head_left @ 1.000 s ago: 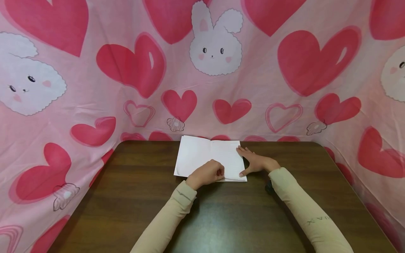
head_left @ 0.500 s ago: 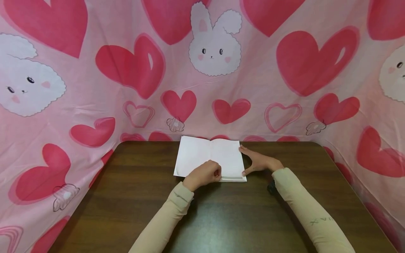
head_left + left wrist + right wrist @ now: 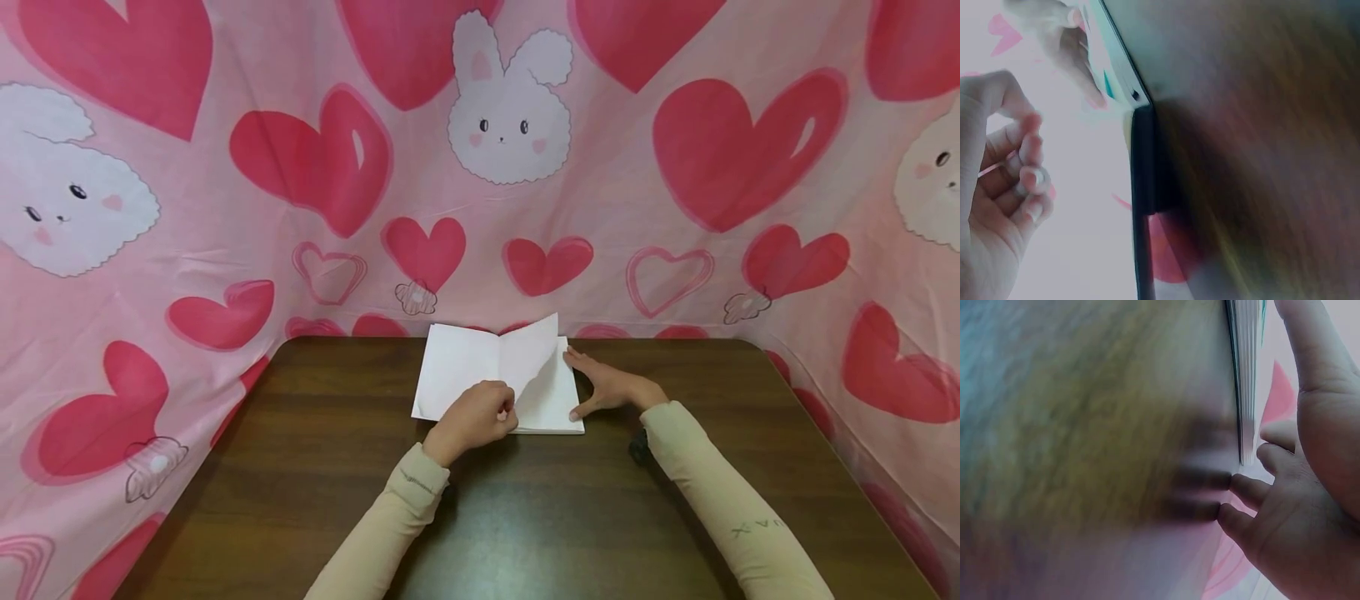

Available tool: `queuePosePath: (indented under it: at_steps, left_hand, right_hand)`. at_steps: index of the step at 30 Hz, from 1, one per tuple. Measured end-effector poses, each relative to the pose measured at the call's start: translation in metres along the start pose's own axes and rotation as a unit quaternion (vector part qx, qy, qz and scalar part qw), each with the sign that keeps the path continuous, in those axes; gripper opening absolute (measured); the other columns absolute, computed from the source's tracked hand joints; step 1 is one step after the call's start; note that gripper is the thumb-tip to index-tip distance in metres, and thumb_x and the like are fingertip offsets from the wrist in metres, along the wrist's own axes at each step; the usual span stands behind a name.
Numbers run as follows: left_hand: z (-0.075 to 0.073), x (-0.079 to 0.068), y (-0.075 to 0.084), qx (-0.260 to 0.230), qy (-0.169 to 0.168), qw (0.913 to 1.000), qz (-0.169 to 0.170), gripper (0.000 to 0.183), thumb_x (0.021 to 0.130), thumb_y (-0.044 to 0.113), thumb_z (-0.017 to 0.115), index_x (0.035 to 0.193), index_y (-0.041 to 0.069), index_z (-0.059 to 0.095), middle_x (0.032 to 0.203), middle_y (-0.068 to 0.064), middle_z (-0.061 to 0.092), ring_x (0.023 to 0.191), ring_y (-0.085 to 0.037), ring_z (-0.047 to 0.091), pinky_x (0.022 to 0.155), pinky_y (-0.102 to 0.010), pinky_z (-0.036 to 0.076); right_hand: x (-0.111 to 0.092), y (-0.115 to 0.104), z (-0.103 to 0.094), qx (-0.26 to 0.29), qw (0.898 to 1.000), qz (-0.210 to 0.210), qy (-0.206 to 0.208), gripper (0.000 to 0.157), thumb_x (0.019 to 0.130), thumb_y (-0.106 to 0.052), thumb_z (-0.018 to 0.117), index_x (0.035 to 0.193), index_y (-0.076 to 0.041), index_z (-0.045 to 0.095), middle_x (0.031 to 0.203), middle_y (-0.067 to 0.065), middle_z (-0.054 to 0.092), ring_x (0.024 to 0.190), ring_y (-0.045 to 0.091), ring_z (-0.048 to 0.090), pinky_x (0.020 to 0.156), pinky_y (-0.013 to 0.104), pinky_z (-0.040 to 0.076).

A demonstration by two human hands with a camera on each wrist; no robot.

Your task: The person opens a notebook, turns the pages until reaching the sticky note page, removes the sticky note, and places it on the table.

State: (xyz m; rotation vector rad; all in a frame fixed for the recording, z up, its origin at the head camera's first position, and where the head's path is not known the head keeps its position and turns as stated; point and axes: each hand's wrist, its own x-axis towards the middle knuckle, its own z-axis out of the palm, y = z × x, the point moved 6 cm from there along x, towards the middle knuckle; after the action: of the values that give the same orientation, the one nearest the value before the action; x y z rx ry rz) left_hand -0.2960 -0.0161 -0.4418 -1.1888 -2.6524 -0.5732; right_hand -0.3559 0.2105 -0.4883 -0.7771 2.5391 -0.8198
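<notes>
Notebook (image 3: 457,363), one, white-paged, opened flat at the far edge of the table (image 3: 337,500), about midway between the far left and far right corners; dark cover beneath, page block in layers above it as seen from the right wrist. Raised leaf (image 3: 534,343), one, of the same notebook, standing off the right-hand side at a slant, its free upper corner pointing up past the table's far edge, its lower part at the left fingers. Left hand (image 3: 474,417), one, over the notebook's near edge close to the centre fold; fingers curled, thumb and forefinger pinching the raised leaf, the exact contact washed out in the left wrist view. Right hand (image 3: 613,387), one, at the notebook's right edge, toward the table's far right corner; fingers spread and gripping nothing, thumb beside the near right page corner, forefinger near the far one; two fingertips meet the tabletop in the right wrist view. Sleeves (image 3: 738,492), two, pale cream, reaching in over the table's near edge, the right one with dark lettering. Small black object (image 3: 639,447), one, beside the right cuff, identity unclear. Backdrop cloth (image 3: 626,187), pink, printed with red hearts and white rabbit heads, hung behind the far edge and along both sides.
</notes>
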Motion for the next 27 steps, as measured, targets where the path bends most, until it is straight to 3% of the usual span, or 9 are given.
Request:
queuePosePath:
  at_steps: [8, 14, 18, 23, 27]
  left_hand:
    - [-0.011, -0.007, 0.007, 0.052, 0.103, 0.9929, -0.031, 0.022, 0.082, 0.008, 0.068, 0.062, 0.013, 0.058, 0.063, 0.004, 0.049, 0.058, -0.010, 0.045, 0.055, -0.024, 0.041]
    - [-0.025, -0.008, 0.010, 0.063, 0.182, 0.9807, -0.032, 0.018, 0.081, 0.005, 0.069, 0.064, 0.007, 0.063, 0.063, 0.000, 0.053, 0.057, -0.013, 0.049, 0.054, -0.026, 0.045]
    - [-0.038, -0.005, 0.013, 0.111, 0.231, 0.9665, -0.013, 0.015, 0.081, 0.006, 0.069, 0.067, 0.006, 0.063, 0.065, -0.004, 0.055, 0.058, -0.017, 0.053, 0.054, -0.028, 0.048]
    - [-0.051, -0.002, 0.018, 0.186, 0.260, 0.9475, 0.012, 0.015, 0.083, 0.008, 0.068, 0.068, 0.006, 0.063, 0.064, -0.004, 0.055, 0.059, -0.019, 0.054, 0.054, -0.029, 0.047]
    - [-0.056, -0.004, 0.020, 0.215, 0.264, 0.9399, 0.023, 0.020, 0.085, 0.008, 0.067, 0.065, 0.007, 0.062, 0.062, -0.004, 0.053, 0.058, -0.019, 0.052, 0.055, -0.028, 0.045]
  right_hand:
    - [0.001, -0.006, 0.004, -0.014, 1.000, 0.004, -0.007, 0.123, 0.076, -0.040, 0.090, 0.160, 0.005, 0.012, 0.167, 0.029, 0.003, 0.150, 0.058, 0.000, 0.116, 0.072, 0.014]
    - [0.001, -0.006, 0.007, -0.020, 1.000, 0.013, -0.016, 0.124, 0.076, -0.042, 0.089, 0.161, 0.003, 0.012, 0.168, 0.027, 0.003, 0.151, 0.056, -0.003, 0.115, 0.074, 0.012]
    - [0.000, -0.006, 0.006, -0.020, 1.000, 0.017, -0.018, 0.123, 0.077, -0.041, 0.089, 0.161, 0.003, 0.011, 0.168, 0.027, 0.002, 0.151, 0.055, -0.004, 0.115, 0.074, 0.012]
    - [-0.001, -0.006, 0.005, -0.022, 0.999, 0.017, -0.018, 0.122, 0.078, -0.041, 0.088, 0.161, 0.002, 0.010, 0.168, 0.027, 0.002, 0.151, 0.055, -0.003, 0.114, 0.075, 0.013]
    - [-0.001, -0.007, 0.006, -0.011, 1.000, 0.015, -0.021, 0.122, 0.078, -0.039, 0.089, 0.161, 0.002, 0.010, 0.168, 0.027, 0.001, 0.151, 0.055, -0.005, 0.114, 0.076, 0.011]
